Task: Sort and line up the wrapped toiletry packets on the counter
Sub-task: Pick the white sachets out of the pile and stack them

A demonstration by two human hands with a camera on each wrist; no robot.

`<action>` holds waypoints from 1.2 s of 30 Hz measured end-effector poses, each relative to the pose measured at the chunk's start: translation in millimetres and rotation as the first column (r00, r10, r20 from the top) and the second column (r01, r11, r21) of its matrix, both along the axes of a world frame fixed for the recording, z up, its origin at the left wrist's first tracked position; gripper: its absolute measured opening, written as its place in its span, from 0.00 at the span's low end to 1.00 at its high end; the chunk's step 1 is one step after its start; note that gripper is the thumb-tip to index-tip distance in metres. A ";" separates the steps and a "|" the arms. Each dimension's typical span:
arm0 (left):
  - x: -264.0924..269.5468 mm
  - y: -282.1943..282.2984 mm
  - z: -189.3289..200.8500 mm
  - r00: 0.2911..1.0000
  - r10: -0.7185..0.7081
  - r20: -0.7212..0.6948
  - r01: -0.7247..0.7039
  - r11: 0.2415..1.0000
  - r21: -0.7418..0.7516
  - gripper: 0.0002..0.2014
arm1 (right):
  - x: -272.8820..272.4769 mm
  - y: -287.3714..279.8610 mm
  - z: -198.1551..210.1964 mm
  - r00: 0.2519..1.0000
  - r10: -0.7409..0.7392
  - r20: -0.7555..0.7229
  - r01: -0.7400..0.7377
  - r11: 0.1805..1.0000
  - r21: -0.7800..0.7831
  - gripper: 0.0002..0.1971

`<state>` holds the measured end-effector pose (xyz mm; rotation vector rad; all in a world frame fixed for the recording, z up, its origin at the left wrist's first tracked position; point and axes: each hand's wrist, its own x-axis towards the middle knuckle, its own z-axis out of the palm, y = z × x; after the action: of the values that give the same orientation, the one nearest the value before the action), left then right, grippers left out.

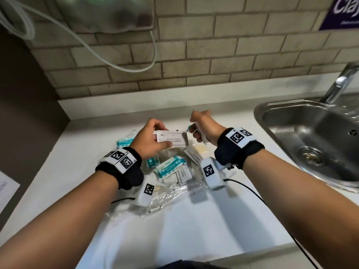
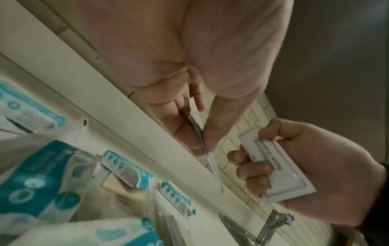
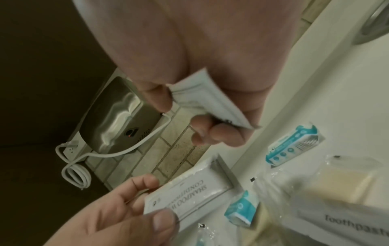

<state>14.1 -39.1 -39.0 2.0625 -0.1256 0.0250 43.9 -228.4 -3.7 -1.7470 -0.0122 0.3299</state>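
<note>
White shampoo sachet [image 1: 172,138] in each hand.

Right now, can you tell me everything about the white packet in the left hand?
The shampoo packet is a flat white rectangular sachet, papery-looking, with a raised sealed border and dark printed words reading "shampoo with conditioner". The left hand pinches it, thumb on the printed face and fingers behind. It is held in the air above the pile of packets on the counter, close to the right hand, not touching it.
</note>
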 end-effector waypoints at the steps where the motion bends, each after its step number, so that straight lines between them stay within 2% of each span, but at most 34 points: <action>1: -1.2 -1.8 0.6 1.000 0.007 -0.017 -0.008 0.999 -0.040 0.23 | -2.1 -0.1 -1.4 1.000 -0.004 -0.003 0.004 0.999 0.032 0.11; 5: -6.8 -5.6 0.3 0.998 0.029 -0.059 -0.037 0.990 -0.136 0.23 | -9.6 -3.1 -3.0 1.000 0.002 -0.004 -0.001 0.981 0.195 0.08; 8: -9.1 -8.5 -1.0 0.996 0.048 -0.079 -0.062 0.980 -0.189 0.23 | -8.7 -4.5 -3.8 0.996 -0.072 0.061 0.062 0.988 0.142 0.05; 10: -9.5 -12.0 -0.7 0.996 0.054 -0.071 -0.067 0.977 -0.202 0.22 | -5.8 -7.5 -5.6 0.991 -0.118 0.071 0.109 0.987 0.117 0.12; 17: -21.3 -4.7 -2.7 0.987 0.107 -0.117 -0.125 0.980 -0.156 0.22 | -15.2 4.1 -9.5 0.999 -0.003 0.037 -0.006 0.975 0.221 0.07; 23: -25.6 -5.1 -3.3 0.993 0.085 -0.082 -0.098 0.981 -0.169 0.08 | -20.3 -3.2 -17.0 0.999 -0.027 0.023 0.022 0.978 0.209 0.10; 28: -28.2 -11.7 0.2 0.991 -0.006 -0.133 -0.015 0.987 -0.158 0.11 | -24.0 0.9 -8.9 0.999 0.008 0.048 -0.016 0.988 0.154 0.06; 31: -30.0 -18.2 0.9 0.975 -0.059 -0.215 0.026 0.988 -0.152 0.11 | -26.0 6.5 2.8 0.994 0.061 0.087 -0.068 0.995 0.078 0.10; 33: -31.7 -23.0 2.7 0.952 -0.093 -0.291 0.042 0.983 -0.177 0.10 | -27.4 8.5 10.9 0.987 0.109 0.118 -0.111 0.994 0.010 0.11; 36: -30.9 -27.0 5.8 0.946 -0.106 -0.307 0.077 0.991 -0.106 0.06 | -27.8 9.4 16.3 0.972 0.183 0.145 -0.171 0.981 -0.088 0.08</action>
<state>-16.8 -66.0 -33.2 1.9393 -0.0231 -0.3469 16.2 -219.0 12.7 -1.8465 -0.2710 0.3294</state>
